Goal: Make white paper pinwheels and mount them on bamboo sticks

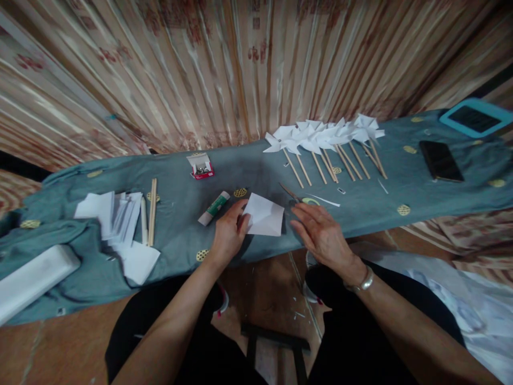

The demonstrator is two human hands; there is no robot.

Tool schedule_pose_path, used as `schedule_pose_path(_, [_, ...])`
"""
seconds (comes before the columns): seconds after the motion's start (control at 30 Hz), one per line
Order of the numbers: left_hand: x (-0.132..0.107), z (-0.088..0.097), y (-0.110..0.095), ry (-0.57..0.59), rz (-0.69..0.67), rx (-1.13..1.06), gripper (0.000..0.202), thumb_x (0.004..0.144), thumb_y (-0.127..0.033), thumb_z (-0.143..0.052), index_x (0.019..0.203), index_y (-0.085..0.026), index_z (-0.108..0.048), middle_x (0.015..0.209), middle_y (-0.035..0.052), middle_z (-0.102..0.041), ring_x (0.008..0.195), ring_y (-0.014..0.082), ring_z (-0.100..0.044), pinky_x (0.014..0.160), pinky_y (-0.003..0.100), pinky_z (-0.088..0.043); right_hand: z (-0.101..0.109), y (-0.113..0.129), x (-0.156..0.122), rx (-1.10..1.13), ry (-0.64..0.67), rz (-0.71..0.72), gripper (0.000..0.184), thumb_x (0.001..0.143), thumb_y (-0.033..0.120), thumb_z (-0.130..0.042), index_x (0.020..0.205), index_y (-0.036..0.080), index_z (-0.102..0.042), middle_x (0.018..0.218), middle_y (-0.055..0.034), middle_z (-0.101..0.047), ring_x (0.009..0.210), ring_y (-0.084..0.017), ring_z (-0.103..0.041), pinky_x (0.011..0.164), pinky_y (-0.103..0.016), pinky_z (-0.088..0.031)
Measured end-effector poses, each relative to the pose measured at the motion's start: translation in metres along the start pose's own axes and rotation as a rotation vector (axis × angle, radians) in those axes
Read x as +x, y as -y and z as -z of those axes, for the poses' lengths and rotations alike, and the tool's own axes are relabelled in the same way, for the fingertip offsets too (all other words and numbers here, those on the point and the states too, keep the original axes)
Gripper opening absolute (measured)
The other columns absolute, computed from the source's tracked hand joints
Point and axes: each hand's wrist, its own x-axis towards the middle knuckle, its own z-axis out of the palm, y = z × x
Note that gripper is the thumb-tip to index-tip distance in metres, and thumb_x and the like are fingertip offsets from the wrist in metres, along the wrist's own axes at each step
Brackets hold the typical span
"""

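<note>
A folded white paper square (264,215) lies on the blue-grey cloth (180,176) at the table's front edge. My left hand (229,231) rests on the paper's left edge, its fingers curled and pinching a corner. My right hand (320,231) lies flat just right of the paper, fingers stretched out and apart, holding nothing. Scissors (294,197) lie just beyond its fingertips. A glue stick (214,208) lies left of the paper.
Several finished white paper pinwheels on wooden sticks (328,144) lie at the back right. A red box of pins (201,166), a stack of cut paper (116,216), loose sticks (152,211), a white roll (34,278), a phone (441,160) and a blue-framed tablet (475,117) are on the cloth.
</note>
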Motion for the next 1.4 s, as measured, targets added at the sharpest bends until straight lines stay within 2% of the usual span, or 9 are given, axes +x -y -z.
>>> schedule_pose_path(0.27, [0.004,-0.008,0.0,-0.048,0.106,-0.261,0.05,0.081,-0.03,-0.066,0.127,-0.016,-0.056,0.106,0.0102,-0.07,0.092,0.023,-0.067,0.082,0.037,-0.054,0.001,-0.031,0.01,-0.239,0.182,-0.181,0.027,0.091,0.024,-0.053,0.11,0.01,-0.065,0.096,-0.0175,-0.073,0.086,-0.03,-0.067,0.078,-0.039,-0.052])
schedule_pose_path(0.43, [0.016,-0.008,-0.005,-0.102,0.229,-0.5,0.052,0.073,-0.031,-0.071,0.121,-0.015,-0.059,0.097,0.0078,-0.072,0.085,0.0213,-0.067,0.075,0.034,-0.054,-0.001,-0.032,0.02,-0.133,0.211,-0.278,0.028,0.085,0.02,-0.058,0.112,0.013,-0.066,0.094,-0.0161,-0.075,0.085,-0.029,-0.07,0.075,-0.038,-0.053])
schedule_pose_path(0.53, [0.025,-0.003,-0.01,-0.144,0.242,-0.579,0.046,0.07,-0.028,-0.073,0.114,-0.015,-0.064,0.092,0.0053,-0.073,0.08,0.0189,-0.067,0.072,0.03,-0.053,-0.003,-0.032,0.027,0.238,0.126,-0.476,0.027,0.081,0.022,-0.063,0.107,0.018,-0.069,0.091,-0.0099,-0.076,0.082,-0.025,-0.071,0.071,-0.036,-0.054])
schedule_pose_path(0.67, [0.035,0.006,-0.015,-0.223,0.237,-0.697,0.047,0.069,-0.028,-0.074,0.113,-0.015,-0.064,0.09,0.0037,-0.074,0.076,0.0172,-0.067,0.071,0.029,-0.053,-0.003,-0.026,0.035,1.031,0.079,-0.812,0.031,0.069,0.034,-0.076,0.096,0.019,-0.071,0.08,-0.0044,-0.076,0.071,-0.019,-0.07,0.053,-0.026,-0.052])
schedule_pose_path(0.8, [0.045,0.016,-0.017,-0.31,0.211,-0.754,0.044,0.069,-0.028,-0.075,0.111,-0.017,-0.065,0.089,0.0024,-0.074,0.077,0.0166,-0.068,0.072,0.029,-0.054,0.004,-0.012,0.041,1.458,0.102,-0.958,0.033,0.063,0.035,-0.084,0.091,0.02,-0.074,0.083,-0.0037,-0.076,0.073,-0.015,-0.07,0.064,-0.023,-0.056])
schedule_pose_path(0.93, [0.053,0.027,-0.018,-0.386,0.208,-0.801,0.043,0.068,-0.025,-0.076,0.109,-0.017,-0.066,0.092,0.0024,-0.075,0.078,0.0159,-0.068,0.074,0.029,-0.055,0.003,-0.001,0.043,1.605,0.126,-0.97,0.032,0.061,0.037,-0.087,0.086,0.022,-0.075,0.083,-0.0026,-0.075,0.072,-0.012,-0.068,0.065,-0.02,-0.056])
schedule_pose_path(1.1, [0.059,0.036,-0.012,-0.457,0.197,-0.762,0.043,0.069,-0.024,-0.074,0.11,-0.019,-0.064,0.099,0.0031,-0.074,0.082,0.0159,-0.069,0.076,0.028,-0.055,-0.003,0.007,0.037,1.565,0.189,-0.941,0.037,0.067,0.048,-0.081,0.092,0.021,-0.075,0.079,-0.0031,-0.073,0.066,-0.012,-0.064,0.058,-0.022,-0.053])
schedule_pose_path(1.23, [0.06,0.037,-0.009,-0.451,0.208,-0.687,0.042,0.072,-0.026,-0.07,0.113,-0.019,-0.061,0.101,0.0037,-0.073,0.084,0.0167,-0.069,0.075,0.029,-0.055,-0.003,0.013,0.029,1.435,0.313,-0.798,0.051,0.07,0.054,-0.078,0.105,0.018,-0.073,0.077,-0.0048,-0.071,0.061,-0.012,-0.058,0.053,-0.023,-0.048])
schedule_pose_path(1.4, [0.06,0.033,-0.013,-0.449,0.196,-0.683,0.039,0.071,-0.023,-0.07,0.109,-0.019,-0.063,0.102,0.004,-0.072,0.086,0.0169,-0.068,0.076,0.029,-0.055,-0.001,0.016,0.025,1.398,0.403,-0.666,0.052,0.069,0.056,-0.077,0.106,0.019,-0.074,0.076,-0.0043,-0.07,0.062,-0.013,-0.058,0.058,-0.027,-0.051])
